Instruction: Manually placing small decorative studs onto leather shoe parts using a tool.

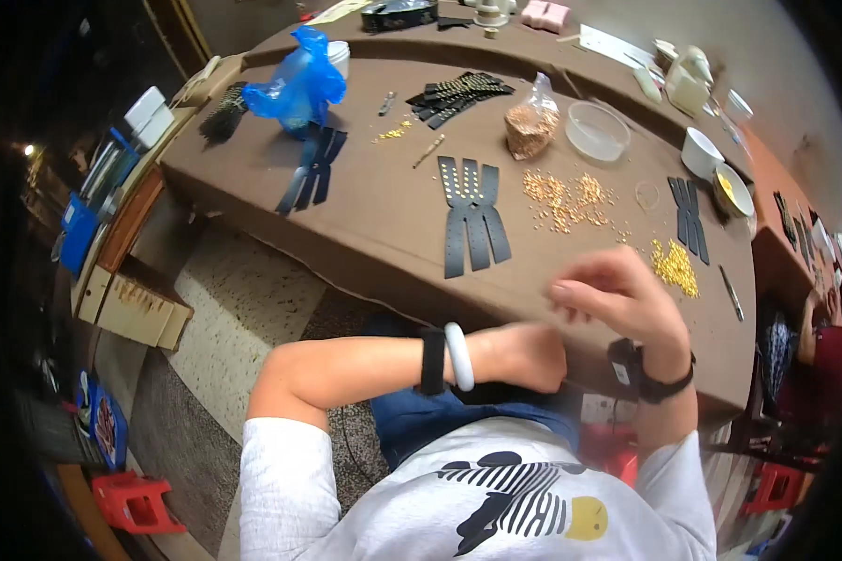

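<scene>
1. Leather strips point(473, 217), black and cut in a fanned bundle dotted with small gold studs along the upper ends, lie flat on the brown surface point(374, 220), near the middle and well beyond both hands.
2. At the far left of the surface, a dark brush-like bundle point(223, 114) sits by the edge, with a crumpled blue plastic bag point(299, 84) just to its right.
3. Below the bag lies a second black strip bundle point(313, 168), plain and fanned out.
4. The left hand point(524, 355) is drawn close to the body at the near edge of the surface, curled into a loose fist; whether it holds anything cannot be told. Its wrist carries a black band and a white bangle point(458, 355).
5. Farther back, a heap of black studded strips point(458, 93) lies near a clear bag of brown-gold pieces point(530, 126).
6. Loose gold studs point(566, 198) are scattered right of the central strips.
7. The right hand point(617, 294) is raised above the near edge, fingers bent and drawn together toward the thumb; the motion blur hides whether anything is pinched. A dark watch point(646, 374) is on that wrist.
8. A small pile of gold studs point(675, 266) lies just beyond the right hand, with another black strip piece point(689, 217) behind it.
9. A clear round tub point(597, 131) and a white cup point(700, 151) stand toward the right rear.
</scene>
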`<state>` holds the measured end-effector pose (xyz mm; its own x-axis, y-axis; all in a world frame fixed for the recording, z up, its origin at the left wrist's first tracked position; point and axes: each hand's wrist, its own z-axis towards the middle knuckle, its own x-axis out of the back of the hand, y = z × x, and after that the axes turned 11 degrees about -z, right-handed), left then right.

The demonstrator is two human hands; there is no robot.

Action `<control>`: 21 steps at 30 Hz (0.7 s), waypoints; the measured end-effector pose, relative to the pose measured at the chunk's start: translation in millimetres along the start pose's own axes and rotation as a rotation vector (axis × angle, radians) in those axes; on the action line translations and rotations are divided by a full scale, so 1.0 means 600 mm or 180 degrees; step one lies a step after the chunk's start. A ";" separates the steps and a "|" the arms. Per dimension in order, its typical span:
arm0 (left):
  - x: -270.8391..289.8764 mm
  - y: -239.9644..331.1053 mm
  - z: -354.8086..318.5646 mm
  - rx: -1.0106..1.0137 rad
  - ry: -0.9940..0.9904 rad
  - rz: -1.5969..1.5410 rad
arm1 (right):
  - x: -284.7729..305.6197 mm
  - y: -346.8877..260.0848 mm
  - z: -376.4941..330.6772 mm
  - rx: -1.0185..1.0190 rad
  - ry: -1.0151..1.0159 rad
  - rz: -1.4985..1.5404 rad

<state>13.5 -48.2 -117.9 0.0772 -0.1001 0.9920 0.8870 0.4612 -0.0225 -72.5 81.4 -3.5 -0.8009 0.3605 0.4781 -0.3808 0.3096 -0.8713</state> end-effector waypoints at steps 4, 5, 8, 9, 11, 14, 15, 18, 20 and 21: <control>-0.021 0.069 0.039 -0.0861 0.0115 -0.0806 | -0.066 0.037 0.069 0.0996 -0.1160 -0.0248; -0.017 0.078 0.049 -0.0992 0.0174 -0.0721 | -0.079 0.035 0.074 0.0914 -0.1552 -0.0058; -0.027 0.102 0.072 -0.1043 0.0264 -0.0791 | -0.117 0.069 0.087 0.1235 -0.2322 0.0120; -0.021 0.109 0.071 -0.1025 0.0261 -0.0805 | -0.115 0.066 0.087 0.1163 -0.2508 0.0131; -0.008 0.122 0.070 -0.1029 0.0116 -0.0970 | -0.113 0.069 0.082 0.1021 -0.2692 0.0612; -0.022 0.138 0.075 -0.1094 0.0233 -0.0659 | -0.124 0.080 0.077 0.1002 -0.2865 0.1314; -0.022 0.140 0.076 -0.1088 0.0229 -0.0661 | -0.127 0.084 0.076 0.0859 -0.2980 0.1364; -0.020 0.149 0.081 -0.1011 0.0298 -0.0769 | -0.130 0.081 0.070 0.0784 -0.3166 0.1400; -0.020 0.157 0.086 -0.1045 0.0119 -0.0748 | -0.131 0.084 0.069 0.0852 -0.3238 0.1391; -0.015 0.159 0.089 -0.1043 0.0114 -0.0747 | -0.132 0.091 0.072 0.1075 -0.3337 0.1353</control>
<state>72.8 43.8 -122.3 -0.1339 -0.2027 0.9700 0.9801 0.1174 0.1598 -49.9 31.7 -94.0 -0.8211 -0.5691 -0.0448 0.0312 0.0337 -0.9989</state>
